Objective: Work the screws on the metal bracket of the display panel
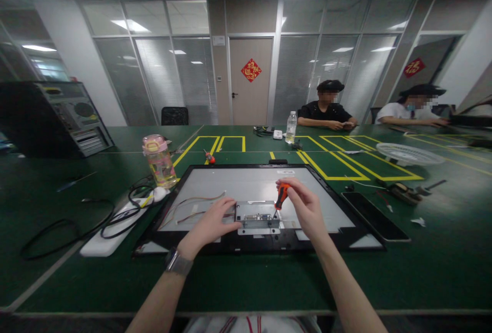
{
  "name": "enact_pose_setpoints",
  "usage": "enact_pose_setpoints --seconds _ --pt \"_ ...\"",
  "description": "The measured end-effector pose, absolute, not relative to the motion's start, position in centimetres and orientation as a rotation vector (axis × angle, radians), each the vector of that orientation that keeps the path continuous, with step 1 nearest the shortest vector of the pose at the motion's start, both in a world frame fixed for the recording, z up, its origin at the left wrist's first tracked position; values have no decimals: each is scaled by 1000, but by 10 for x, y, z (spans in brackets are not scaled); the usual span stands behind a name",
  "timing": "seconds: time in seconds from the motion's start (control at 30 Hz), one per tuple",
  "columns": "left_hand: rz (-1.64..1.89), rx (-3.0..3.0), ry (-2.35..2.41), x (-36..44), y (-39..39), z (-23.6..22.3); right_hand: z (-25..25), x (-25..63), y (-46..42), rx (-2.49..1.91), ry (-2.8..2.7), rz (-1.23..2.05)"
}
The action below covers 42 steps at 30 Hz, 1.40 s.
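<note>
My right hand is closed round the red-and-black handle of a screwdriver. Its shaft points down, with the tip at the right part of a silver metal bracket. Thumb and fingers of my left hand hold the bracket's left edge, the thumb at its lower corner. A small circuit board or row of connectors shows on the bracket, too small to make out. Beneath lies a flat display panel, grey back up in a black frame. Thin wires run across its left side.
Left of the panel are a white power strip, black cables and a pink drinking bottle. A phone lies to the right. Farther off stand a computer case, a water bottle and a white basket. Two people sit across the table.
</note>
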<state>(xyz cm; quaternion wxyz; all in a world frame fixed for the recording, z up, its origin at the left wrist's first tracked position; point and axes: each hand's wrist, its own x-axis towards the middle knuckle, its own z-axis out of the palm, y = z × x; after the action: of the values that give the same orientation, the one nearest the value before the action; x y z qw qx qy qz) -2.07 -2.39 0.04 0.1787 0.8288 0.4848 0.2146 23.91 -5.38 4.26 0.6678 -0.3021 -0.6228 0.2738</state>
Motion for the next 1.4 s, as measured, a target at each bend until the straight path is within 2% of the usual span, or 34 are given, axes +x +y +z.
enact_pose_setpoints --seconds 0.17,1.4 --pt "602 2349 1369 -22 -22 -2 45 240 -54 -701 -1359 511" --pt "611 2345 1368 -21 -23 0 43 239 -55 -689 -1439 547"
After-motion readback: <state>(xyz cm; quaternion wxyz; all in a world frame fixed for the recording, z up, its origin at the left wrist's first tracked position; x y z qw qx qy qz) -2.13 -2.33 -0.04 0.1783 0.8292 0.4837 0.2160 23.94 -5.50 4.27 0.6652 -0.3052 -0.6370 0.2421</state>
